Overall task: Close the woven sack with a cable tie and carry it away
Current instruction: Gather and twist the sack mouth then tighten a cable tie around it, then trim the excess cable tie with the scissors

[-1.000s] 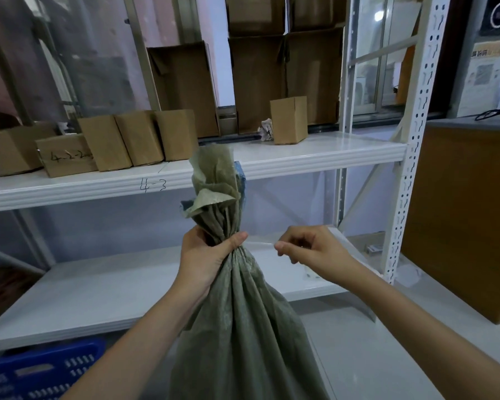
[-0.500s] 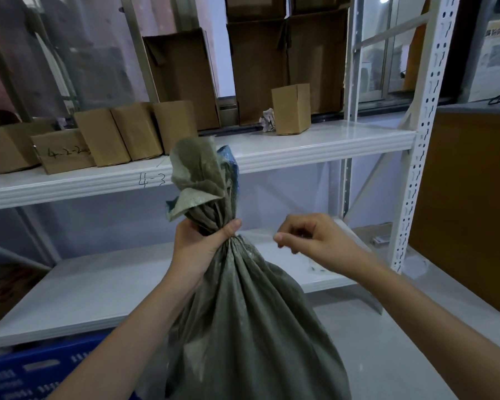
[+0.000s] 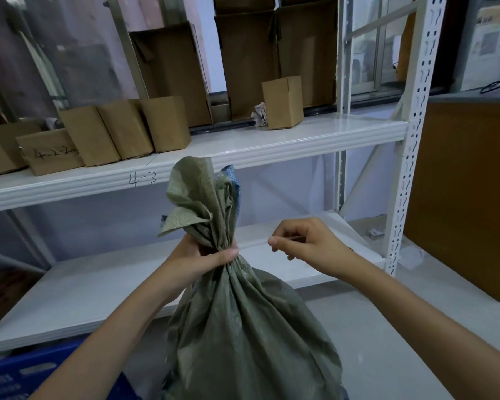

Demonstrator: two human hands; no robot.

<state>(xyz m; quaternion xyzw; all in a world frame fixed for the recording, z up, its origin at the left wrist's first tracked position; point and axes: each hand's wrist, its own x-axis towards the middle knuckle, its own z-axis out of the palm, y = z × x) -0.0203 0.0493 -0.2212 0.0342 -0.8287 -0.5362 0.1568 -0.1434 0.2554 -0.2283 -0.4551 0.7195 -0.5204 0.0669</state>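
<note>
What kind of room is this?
Probably a storeroom or small warehouse: white metal shelving hand-marked "4-3", rows of cardboard boxes, and a blue plastic crate.

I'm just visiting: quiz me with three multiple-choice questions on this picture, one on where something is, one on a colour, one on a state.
1. Where is the left hand?
A. on the crate
B. round the sack's neck
C. on the shelf

2. What colour is the woven sack?
A. grey-green
B. red
C. white

3. How is the sack's mouth?
A. spread wide open
B. bunched tight
C. folded flat

Answers: 1 B, its fingers wrap the gathered neck; 2 A, the fabric is dull grey-green; 3 B, the top is gathered above the left hand, while the right hand pinches something thin beside it.
</note>
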